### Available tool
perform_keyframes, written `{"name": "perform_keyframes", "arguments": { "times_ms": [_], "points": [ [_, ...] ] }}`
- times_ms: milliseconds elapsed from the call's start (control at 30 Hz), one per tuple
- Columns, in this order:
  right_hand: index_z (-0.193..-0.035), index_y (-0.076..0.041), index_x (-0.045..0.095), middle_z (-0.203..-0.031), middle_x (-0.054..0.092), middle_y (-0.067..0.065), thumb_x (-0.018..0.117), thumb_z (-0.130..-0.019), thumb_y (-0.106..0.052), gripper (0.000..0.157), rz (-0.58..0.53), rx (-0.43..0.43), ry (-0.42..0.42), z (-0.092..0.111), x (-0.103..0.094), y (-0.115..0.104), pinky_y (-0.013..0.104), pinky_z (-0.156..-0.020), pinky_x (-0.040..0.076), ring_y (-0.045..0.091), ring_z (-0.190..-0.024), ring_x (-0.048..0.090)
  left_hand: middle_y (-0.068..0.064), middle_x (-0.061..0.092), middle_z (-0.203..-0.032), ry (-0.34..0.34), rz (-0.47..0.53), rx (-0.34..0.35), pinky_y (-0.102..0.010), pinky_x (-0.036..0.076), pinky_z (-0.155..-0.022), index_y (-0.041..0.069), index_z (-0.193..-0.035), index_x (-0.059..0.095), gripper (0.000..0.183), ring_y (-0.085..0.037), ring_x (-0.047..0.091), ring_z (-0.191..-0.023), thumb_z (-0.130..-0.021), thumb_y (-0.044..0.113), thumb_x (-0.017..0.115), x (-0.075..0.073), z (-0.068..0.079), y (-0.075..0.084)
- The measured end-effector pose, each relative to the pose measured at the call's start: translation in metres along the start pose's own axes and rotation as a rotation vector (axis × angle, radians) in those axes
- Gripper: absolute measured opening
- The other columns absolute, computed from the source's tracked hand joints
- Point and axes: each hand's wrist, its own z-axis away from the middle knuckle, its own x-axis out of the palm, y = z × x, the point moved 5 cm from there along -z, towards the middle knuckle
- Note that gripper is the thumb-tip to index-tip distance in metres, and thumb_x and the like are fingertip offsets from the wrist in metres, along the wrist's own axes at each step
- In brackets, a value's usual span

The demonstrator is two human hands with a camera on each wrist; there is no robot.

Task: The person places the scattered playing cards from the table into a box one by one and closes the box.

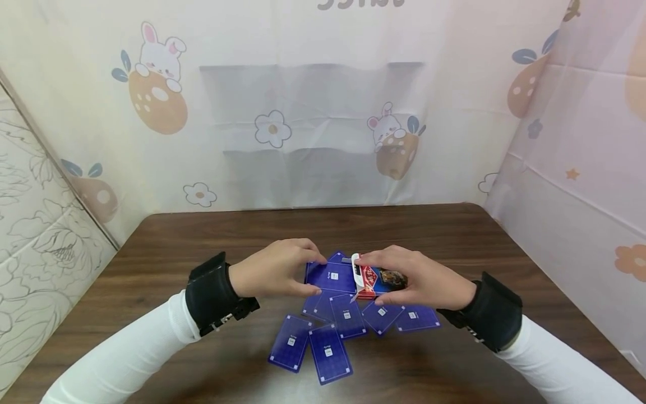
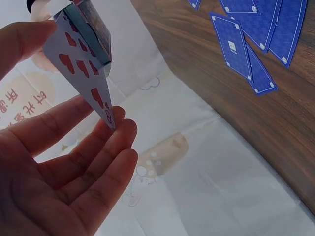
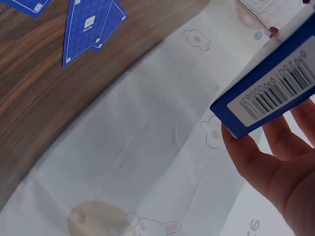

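Observation:
My left hand (image 1: 282,269) pinches a playing card (image 2: 84,73) by its edges, between the thumb and the fingertips. The left wrist view shows its face, an eight of hearts; in the head view its blue back is up. A card box (image 1: 370,282) in red and blue is held by my right hand (image 1: 421,279), thumb on the near side and fingers on the far side. The box's open end faces left, and the card's right end is at that opening. How far inside it reaches, I cannot tell. The right wrist view shows the box's barcode end (image 3: 270,91).
Several blue-backed cards (image 1: 330,353) lie loosely spread, some overlapping, on the dark wooden table (image 1: 212,370) below and in front of the hands. A patterned cloth (image 1: 323,112) hangs behind the table's back edge, with more cloth along the right side.

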Motion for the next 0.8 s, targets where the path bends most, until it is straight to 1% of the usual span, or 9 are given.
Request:
{"name": "perform_keyframes", "arguments": {
  "times_ms": [200, 333, 567, 800],
  "points": [
    [-0.135, -0.013, 0.049, -0.123, 0.059, 0.006, 0.075, -0.081, -0.027, 0.061, -0.013, -0.007, -0.005, -0.003, 0.002, -0.002, 0.026, -0.076, 0.053, 0.012, -0.098, 0.052, -0.005, 0.062, -0.11, 0.014, -0.015, 0.007, -0.028, 0.051, -0.084, 0.007, -0.115, 0.067, 0.045, -0.014, 0.058, -0.096, -0.081, 0.036, 0.073, 0.003, -0.004, 0.006],
    [-0.135, -0.012, 0.049, -0.124, 0.059, 0.006, 0.075, -0.08, -0.025, 0.062, -0.02, -0.009, -0.006, -0.004, 0.002, -0.003, 0.026, -0.076, 0.053, 0.012, -0.099, 0.052, -0.006, 0.063, -0.111, 0.023, -0.026, 0.004, -0.029, 0.051, -0.085, 0.007, -0.114, 0.067, 0.045, -0.015, 0.059, -0.096, -0.081, 0.036, 0.073, 0.005, -0.007, 0.01],
    [-0.135, -0.012, 0.049, -0.124, 0.059, 0.005, 0.075, -0.081, -0.026, 0.062, -0.028, -0.046, 0.009, -0.006, 0.003, -0.004, 0.025, -0.075, 0.051, 0.011, -0.098, 0.051, -0.006, 0.063, -0.111, 0.043, -0.028, 0.0, -0.028, 0.051, -0.083, 0.007, -0.115, 0.066, 0.046, -0.014, 0.06, -0.095, -0.081, 0.038, 0.072, 0.012, -0.011, 0.015],
    [-0.136, -0.012, 0.049, -0.125, 0.058, 0.004, 0.075, -0.081, -0.027, 0.063, -0.01, -0.057, 0.01, -0.007, 0.003, -0.002, 0.027, -0.077, 0.05, 0.011, -0.099, 0.052, -0.006, 0.063, -0.114, 0.054, -0.016, -0.012, -0.028, 0.051, -0.085, 0.008, -0.117, 0.064, 0.05, -0.014, 0.06, -0.099, -0.082, 0.043, 0.071, 0.016, -0.014, 0.016]
  ]
}}
